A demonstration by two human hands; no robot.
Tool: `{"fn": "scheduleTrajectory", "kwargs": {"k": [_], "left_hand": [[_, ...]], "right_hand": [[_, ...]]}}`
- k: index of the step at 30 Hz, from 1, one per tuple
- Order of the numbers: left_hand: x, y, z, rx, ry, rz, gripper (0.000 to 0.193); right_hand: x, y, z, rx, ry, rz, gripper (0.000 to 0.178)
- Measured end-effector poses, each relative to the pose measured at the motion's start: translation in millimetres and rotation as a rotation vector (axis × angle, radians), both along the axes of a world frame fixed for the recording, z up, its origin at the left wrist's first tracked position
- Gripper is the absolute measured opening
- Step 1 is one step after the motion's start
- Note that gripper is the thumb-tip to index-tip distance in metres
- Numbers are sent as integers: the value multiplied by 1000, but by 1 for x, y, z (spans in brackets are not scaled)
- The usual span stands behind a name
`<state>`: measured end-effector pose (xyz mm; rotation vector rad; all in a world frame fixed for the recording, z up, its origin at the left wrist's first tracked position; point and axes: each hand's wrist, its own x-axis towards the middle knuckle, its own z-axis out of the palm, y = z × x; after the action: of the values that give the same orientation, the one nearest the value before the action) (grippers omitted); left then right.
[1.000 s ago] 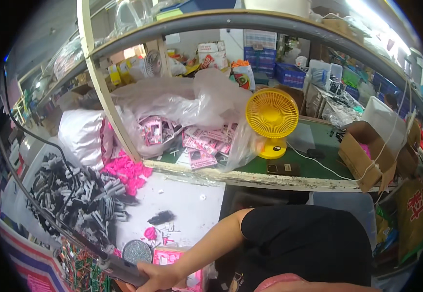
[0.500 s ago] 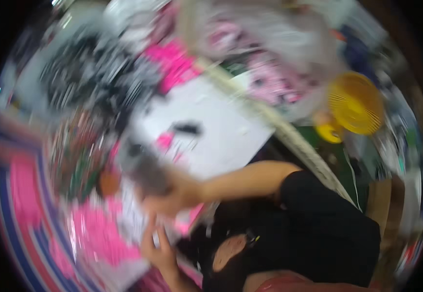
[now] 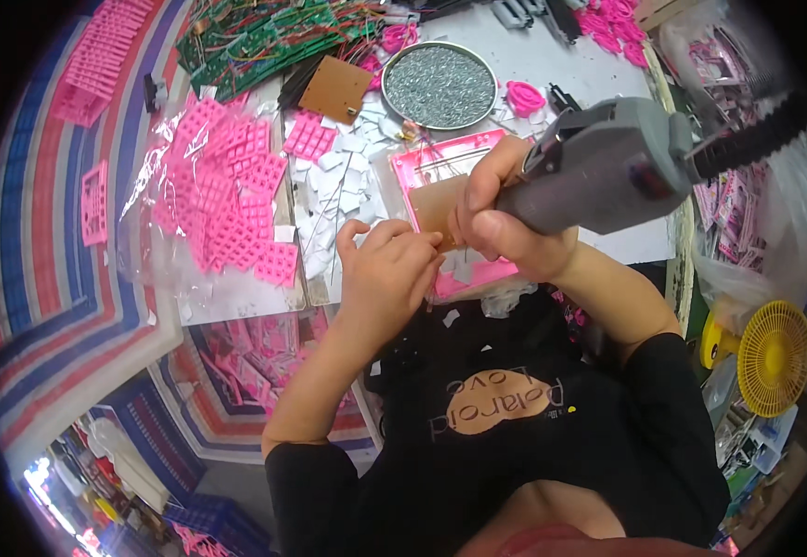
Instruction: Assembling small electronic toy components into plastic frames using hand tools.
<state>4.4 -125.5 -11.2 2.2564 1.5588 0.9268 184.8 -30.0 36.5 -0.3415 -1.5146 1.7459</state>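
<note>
My right hand (image 3: 519, 237) is wrapped round a grey electric screwdriver (image 3: 598, 172) with a black coiled cable. The tool's tip end is hidden behind my fingers. Beneath it lies a pink plastic casing (image 3: 482, 276) with a brown board (image 3: 434, 206) inside. My left hand (image 3: 387, 269) is at the casing's left side, fingers bent and pressed together by the board's lower edge, close to my right fingers. What the left fingertips pinch, if anything, is too small to make out.
Beyond the casing stands a round tray (image 3: 386, 91) of small screws. Green circuit boards (image 3: 255, 46) and a loose brown board (image 3: 334, 90) lie farther left. Pink keypads (image 3: 236, 186) and white paper pieces (image 3: 340, 190) fill the left side. A yellow fan (image 3: 774, 357) stands at right.
The earlier view is blurred and was turned more to the right. Now the tray of screws and the casing show clearly, and my two hands are together over the casing.
</note>
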Motion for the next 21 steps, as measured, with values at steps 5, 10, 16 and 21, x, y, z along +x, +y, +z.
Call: {"fn": "scheduleTrajectory", "kwargs": {"k": [5,10,16,21], "left_hand": [[0,0,-6,-14,-57,34,18],[-3,-3,-13,3,-85,62,18],[1,-3,-17,74,-151,84,19],[10,-8,-18,105,-188,122,20]], "right_hand": [[1,2,-7,73,-99,31,24],[-2,4,-7,337,-306,55,24],[3,0,-2,437,-474,66,25],[-13,5,21,-60,149,67,33]]}}
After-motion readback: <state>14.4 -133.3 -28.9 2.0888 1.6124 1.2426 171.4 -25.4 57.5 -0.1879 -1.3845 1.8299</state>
